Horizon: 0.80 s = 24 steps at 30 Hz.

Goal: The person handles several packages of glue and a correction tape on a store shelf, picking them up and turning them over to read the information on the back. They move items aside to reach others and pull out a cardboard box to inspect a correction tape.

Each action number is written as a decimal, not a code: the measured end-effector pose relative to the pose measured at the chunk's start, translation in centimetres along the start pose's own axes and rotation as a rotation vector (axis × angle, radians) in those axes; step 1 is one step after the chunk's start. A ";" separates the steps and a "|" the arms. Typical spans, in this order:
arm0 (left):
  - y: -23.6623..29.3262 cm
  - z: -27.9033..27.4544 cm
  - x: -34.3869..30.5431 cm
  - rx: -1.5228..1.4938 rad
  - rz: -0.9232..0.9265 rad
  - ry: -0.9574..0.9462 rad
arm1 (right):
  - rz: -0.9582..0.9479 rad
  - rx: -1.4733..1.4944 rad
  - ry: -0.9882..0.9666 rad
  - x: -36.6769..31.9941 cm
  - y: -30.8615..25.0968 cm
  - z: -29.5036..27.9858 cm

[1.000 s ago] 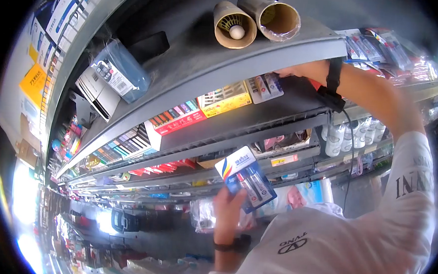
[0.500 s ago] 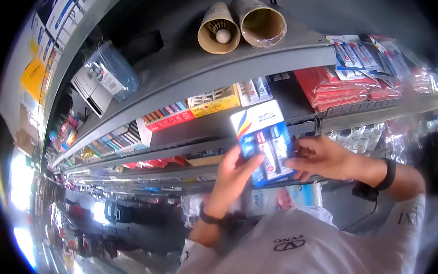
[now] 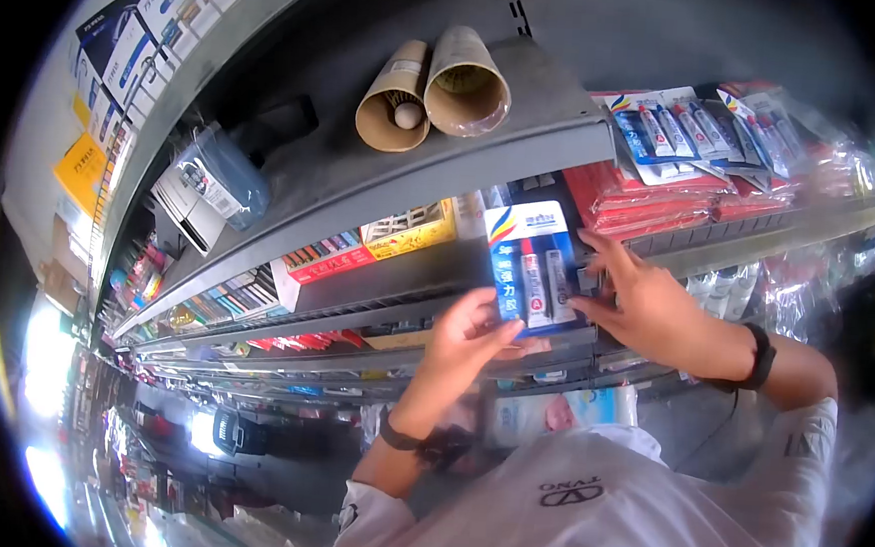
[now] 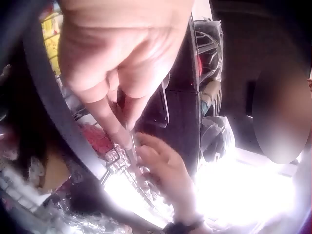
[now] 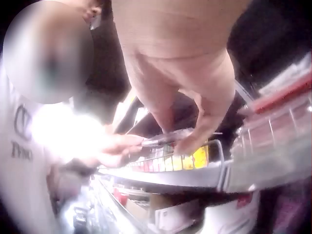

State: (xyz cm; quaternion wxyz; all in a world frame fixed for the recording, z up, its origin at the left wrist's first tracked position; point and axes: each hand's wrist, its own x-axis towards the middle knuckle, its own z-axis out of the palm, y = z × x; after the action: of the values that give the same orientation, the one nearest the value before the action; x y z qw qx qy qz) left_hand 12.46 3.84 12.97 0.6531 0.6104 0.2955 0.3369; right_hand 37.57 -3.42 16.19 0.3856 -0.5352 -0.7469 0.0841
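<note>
My head view shows left hand [image 3: 451, 347] and right hand [image 3: 654, 305] pinching the glue pack [image 3: 536, 272] in front of the upper shelf [image 3: 464, 170], on which one cardboard tube [image 3: 395, 75] holds a shuttlecock [image 3: 407, 116]. By the left wrist view, I judge a loosened pinch could drop the pack; the right wrist view shows it edge-on.

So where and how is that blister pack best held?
Probably the blister pack is best pinched by its two long edges, left hand from the left, right hand from the right: it is thin, faces the head view, and its tubes run lengthwise between those edges.
</note>
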 end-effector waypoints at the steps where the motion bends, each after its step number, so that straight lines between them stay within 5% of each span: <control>1: 0.2 -0.2 0.3 -0.009 0.004 0.005 | -0.127 -0.124 0.032 0.5 -0.3 0.0; 4: 0.8 -0.6 1.3 -0.047 0.000 -0.002 | -0.458 -0.436 0.078 1.8 -0.6 0.1; 15: 5.5 -3.0 10.7 -0.156 -0.047 -0.224 | -0.445 -0.728 -0.027 9.7 4.5 1.7; 16: 5.8 -3.1 11.7 -0.153 -0.043 -0.209 | -0.559 -0.788 0.153 10.3 5.1 2.0; 18: 6.3 -3.2 13.0 -0.150 -0.034 -0.184 | -0.482 -1.002 0.187 12.0 5.2 2.1; 21: 6.9 -1.7 12.4 0.133 0.043 0.056 | -0.391 -1.110 0.089 13.4 5.8 2.6; 24: 5.6 -2.5 12.4 0.964 0.354 0.066 | -0.332 -1.073 -0.169 13.7 5.6 2.9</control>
State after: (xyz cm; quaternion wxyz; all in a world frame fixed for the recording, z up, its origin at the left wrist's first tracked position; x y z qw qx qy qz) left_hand 17.42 15.46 18.71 0.2210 0.8719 0.3298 0.2868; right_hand 38.02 11.58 17.87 0.0064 -0.5229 -0.7874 -0.3265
